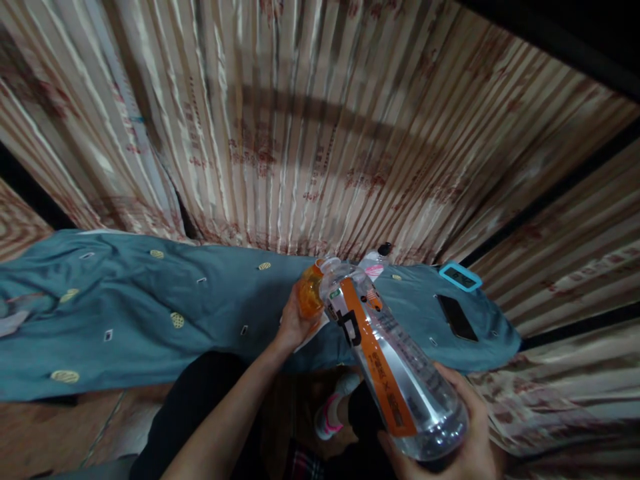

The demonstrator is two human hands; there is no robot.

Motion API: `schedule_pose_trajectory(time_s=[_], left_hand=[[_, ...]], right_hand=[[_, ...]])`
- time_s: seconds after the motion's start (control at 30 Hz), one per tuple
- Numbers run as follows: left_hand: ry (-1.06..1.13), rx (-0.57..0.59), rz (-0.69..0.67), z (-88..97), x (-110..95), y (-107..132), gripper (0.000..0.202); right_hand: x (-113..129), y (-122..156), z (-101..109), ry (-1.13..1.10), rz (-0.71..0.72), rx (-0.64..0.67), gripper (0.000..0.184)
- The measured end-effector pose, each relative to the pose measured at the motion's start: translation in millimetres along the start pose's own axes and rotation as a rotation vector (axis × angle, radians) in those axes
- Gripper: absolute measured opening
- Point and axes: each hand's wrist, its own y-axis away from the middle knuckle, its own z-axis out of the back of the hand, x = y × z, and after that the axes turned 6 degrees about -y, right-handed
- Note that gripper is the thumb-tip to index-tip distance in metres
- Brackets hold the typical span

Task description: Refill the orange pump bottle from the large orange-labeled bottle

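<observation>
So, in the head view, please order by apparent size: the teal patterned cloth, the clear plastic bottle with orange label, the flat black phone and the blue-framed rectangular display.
1. Teal cloth
2. Orange-labelled bottle
3. Black phone and blue-framed display: too alike to rank.

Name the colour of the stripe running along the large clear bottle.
The stripe is orange with dark lettering, seen best in the head view.

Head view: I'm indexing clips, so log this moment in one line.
left hand: holding orange container | right hand: holding clear plastic bottle, tilted, neck beside container | on teal cloth: phone, blue-rimmed digital display
</observation>
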Motion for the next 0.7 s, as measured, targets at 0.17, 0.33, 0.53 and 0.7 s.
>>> schedule_pose_trajectory(time_s=[0.17,0.33,0.53,0.7], left_hand=[[0.003,0.004,-0.014,2.3,-3,1,0.073],[0.010,0.014,0.008,2.0,-4,1,0.076],[-0.050,-0.004,-0.030,0.2,0,0,0.074],[-0.059,-0.020,-0.043,-3.0,10,0,0.075]], right_hand=[[-3,0,0,0.018,0.019,-0.015,0.073],[2,-1,-1,0.052,0.059,-0.024,0.069],[7,0,0,0.042,-0.004,-0.001,0.070],[6,0,1,0.022,0.045,-0.001,0.071]])
